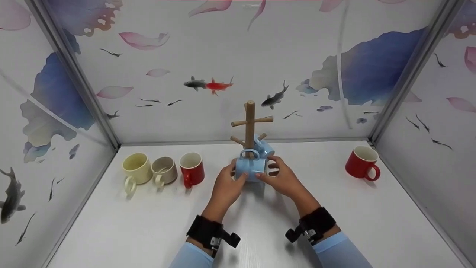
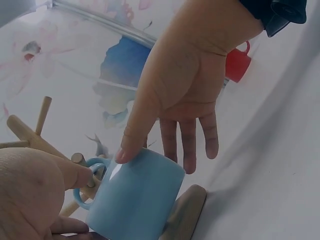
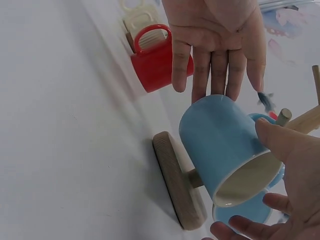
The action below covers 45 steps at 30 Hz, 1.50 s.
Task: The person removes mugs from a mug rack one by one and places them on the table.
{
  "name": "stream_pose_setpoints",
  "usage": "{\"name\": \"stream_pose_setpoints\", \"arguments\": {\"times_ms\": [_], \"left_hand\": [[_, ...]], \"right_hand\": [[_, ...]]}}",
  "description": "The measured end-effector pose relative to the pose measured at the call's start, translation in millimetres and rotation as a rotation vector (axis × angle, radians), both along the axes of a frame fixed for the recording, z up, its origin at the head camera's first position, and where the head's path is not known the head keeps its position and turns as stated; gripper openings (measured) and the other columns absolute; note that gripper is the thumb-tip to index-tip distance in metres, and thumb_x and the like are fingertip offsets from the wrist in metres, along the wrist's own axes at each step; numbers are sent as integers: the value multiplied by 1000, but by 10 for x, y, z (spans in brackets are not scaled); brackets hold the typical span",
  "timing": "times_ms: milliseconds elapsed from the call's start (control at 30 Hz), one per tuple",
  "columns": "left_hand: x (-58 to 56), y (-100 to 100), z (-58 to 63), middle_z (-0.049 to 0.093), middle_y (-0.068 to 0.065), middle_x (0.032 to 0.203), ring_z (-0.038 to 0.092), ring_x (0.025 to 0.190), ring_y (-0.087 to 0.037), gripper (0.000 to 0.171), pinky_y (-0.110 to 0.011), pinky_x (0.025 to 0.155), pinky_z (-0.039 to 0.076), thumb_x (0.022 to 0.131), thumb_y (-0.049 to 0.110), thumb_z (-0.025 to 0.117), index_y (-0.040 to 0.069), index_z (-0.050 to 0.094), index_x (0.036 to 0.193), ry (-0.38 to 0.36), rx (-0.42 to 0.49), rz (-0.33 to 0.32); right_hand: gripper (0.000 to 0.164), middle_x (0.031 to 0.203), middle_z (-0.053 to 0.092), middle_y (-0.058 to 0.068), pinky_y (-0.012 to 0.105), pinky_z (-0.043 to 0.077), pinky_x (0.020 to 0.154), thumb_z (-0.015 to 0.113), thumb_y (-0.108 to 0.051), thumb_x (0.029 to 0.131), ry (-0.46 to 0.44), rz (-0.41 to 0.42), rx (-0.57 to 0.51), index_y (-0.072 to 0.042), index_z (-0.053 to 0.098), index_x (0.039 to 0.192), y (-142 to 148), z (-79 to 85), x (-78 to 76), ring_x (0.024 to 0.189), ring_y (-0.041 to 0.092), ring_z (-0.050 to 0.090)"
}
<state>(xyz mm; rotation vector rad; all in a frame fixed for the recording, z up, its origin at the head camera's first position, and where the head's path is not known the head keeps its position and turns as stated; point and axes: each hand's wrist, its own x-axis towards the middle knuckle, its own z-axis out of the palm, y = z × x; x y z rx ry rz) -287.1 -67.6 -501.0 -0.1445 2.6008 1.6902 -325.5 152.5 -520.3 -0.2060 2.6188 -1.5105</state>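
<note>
A light blue mug (image 1: 250, 168) lies on its side at the front of a wooden mug tree (image 1: 250, 111), handle upward and mouth to the right. A peg end shows in its handle loop in the left wrist view. My left hand (image 1: 227, 182) holds the mug at its base end, thumb on the near side. My right hand (image 1: 284, 180) is at the mouth end, its thumb on the mug and its other fingers (image 3: 250, 227) spread off it. Another light blue mug (image 1: 264, 149) hangs behind, tilted, on the tree's right side.
To the left stand a yellow mug (image 1: 137, 169), a grey-beige mug (image 1: 164, 170) and a red mug (image 1: 192, 169) in a row. Another red mug (image 1: 361, 162) stands far right. Printed panels (image 1: 297, 56) enclose the white table (image 1: 148, 230). Upper pegs (image 1: 264, 119) stick out from the post.
</note>
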Motion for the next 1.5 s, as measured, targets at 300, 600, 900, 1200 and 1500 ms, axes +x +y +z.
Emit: {"name": "stream_pose_setpoints", "arguments": {"times_ms": [300,600,900,1200,1500], "left_hand": [[-34,-13,-69,56,-22,170,51,162,-41,74,-61,133,45,111,36,71,-1,46,170,-1,-10,-3],[-23,4,-76,53,-24,172,48,164,-43,74,-62,135,41,111,35,72,-3,47,169,1,-9,-4],[-11,11,-57,51,-22,174,46,166,-42,74,-61,134,43,111,35,72,-1,45,171,1,16,-18],[23,39,19,60,-20,166,59,154,-37,66,-56,126,54,112,34,68,-1,53,166,15,-8,38],[96,60,135,74,-14,148,70,135,-30,55,-53,114,62,110,36,62,3,66,154,26,-69,98]], "right_hand": [[95,167,54,28,51,69,101,88,-43,101,-44,15,-125,-15,37,175,-23,-94,-23,149,51,63],[89,165,55,29,46,69,104,87,-36,103,-61,-7,-230,-12,40,174,-52,-136,-32,146,48,64],[88,163,57,27,44,69,103,90,-35,101,-74,-44,-246,-14,45,173,-59,-155,-67,146,44,65],[90,161,58,26,42,70,101,92,-35,98,-84,-45,-258,-13,46,172,-40,-95,-54,145,42,65],[87,159,59,26,43,71,96,95,-32,95,-84,-4,-276,-9,51,167,39,42,-22,141,41,66]]}}
